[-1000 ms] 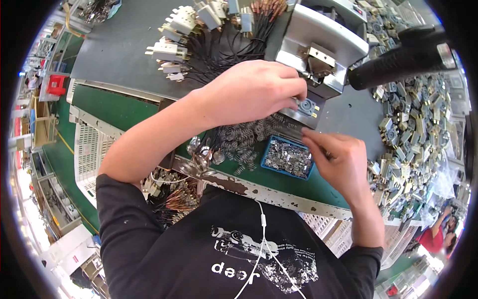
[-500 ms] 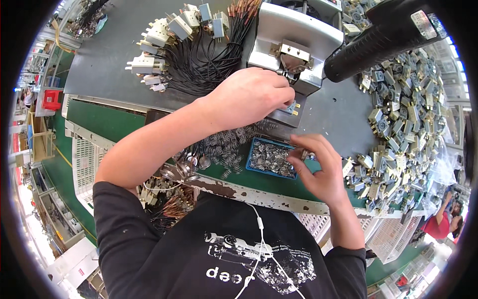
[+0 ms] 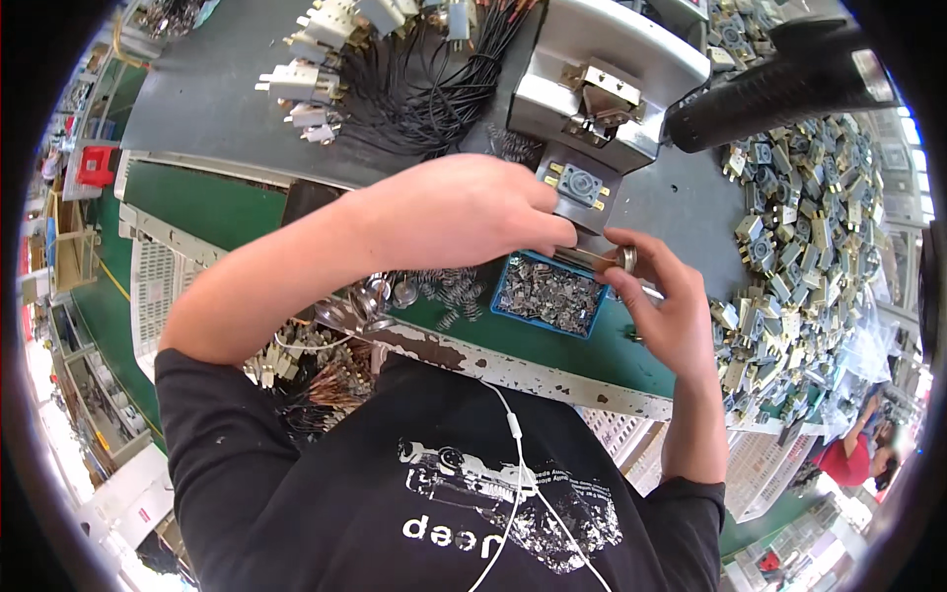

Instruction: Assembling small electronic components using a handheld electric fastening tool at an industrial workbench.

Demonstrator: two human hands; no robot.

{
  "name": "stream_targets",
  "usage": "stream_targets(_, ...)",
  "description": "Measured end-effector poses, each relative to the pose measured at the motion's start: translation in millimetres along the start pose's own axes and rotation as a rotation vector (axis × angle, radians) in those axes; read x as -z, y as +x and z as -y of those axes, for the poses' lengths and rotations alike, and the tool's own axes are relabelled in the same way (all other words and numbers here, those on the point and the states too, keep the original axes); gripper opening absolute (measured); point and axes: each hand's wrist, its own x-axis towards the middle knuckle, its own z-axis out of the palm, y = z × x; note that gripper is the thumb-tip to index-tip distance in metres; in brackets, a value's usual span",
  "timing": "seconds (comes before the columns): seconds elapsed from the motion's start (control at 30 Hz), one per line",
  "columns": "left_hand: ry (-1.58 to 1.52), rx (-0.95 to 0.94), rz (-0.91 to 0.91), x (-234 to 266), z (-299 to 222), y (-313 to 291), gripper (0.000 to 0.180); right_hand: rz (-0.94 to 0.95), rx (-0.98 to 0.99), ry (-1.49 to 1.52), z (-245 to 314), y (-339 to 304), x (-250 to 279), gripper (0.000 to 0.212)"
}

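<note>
My left hand (image 3: 493, 212) is closed, its fingertips pinched near a thin copper-coloured strand (image 3: 592, 256). That strand reaches to a small round metal piece (image 3: 628, 259), which my right hand (image 3: 671, 296) grips between thumb and fingers. What lies inside the left pinch is mostly hidden by the fingers. Just beyond both hands, a grey switch-like block with brass prongs (image 3: 578, 185) lies flat on the metal base of the silver machine (image 3: 602, 49). Below the hands sits a blue tray (image 3: 543, 324) filled with small metal parts.
Black wires (image 3: 414, 109) with white and grey blocks lie at the far left. Loose metal springs (image 3: 454, 291) and round metal parts (image 3: 360, 301) are near the table edge. A black tube (image 3: 760, 104) juts in at right, above a large heap of grey-white blocks (image 3: 789, 247).
My left hand has drawn back from the machine, uncovering the grey block on its base. My right hand has risen toward it with the round metal piece. The whole view has shifted slightly.
</note>
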Motion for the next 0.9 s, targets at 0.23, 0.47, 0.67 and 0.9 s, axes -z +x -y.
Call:
stream_targets(0.23,0.022,-0.01,-0.016,12,3,-4,0.021,0.059,-0.121,0.497,-9,7,-11,0.04)
stream_targets(0.47,-0.103,0.091,0.007,28,6,-2,0.021,0.201,-0.17,0.869,-14,23,-16,0.046)
stream_targets(0.67,-0.097,0.074,-0.029,25,9,-2,0.021,0.231,-0.155,0.95,-17,26,-18,0.046)
stream_targets(0.9,-0.084,0.079,-0.03,20,7,-2,0.019,-0.076,-0.102,0.615,-7,18,-26,0.044)
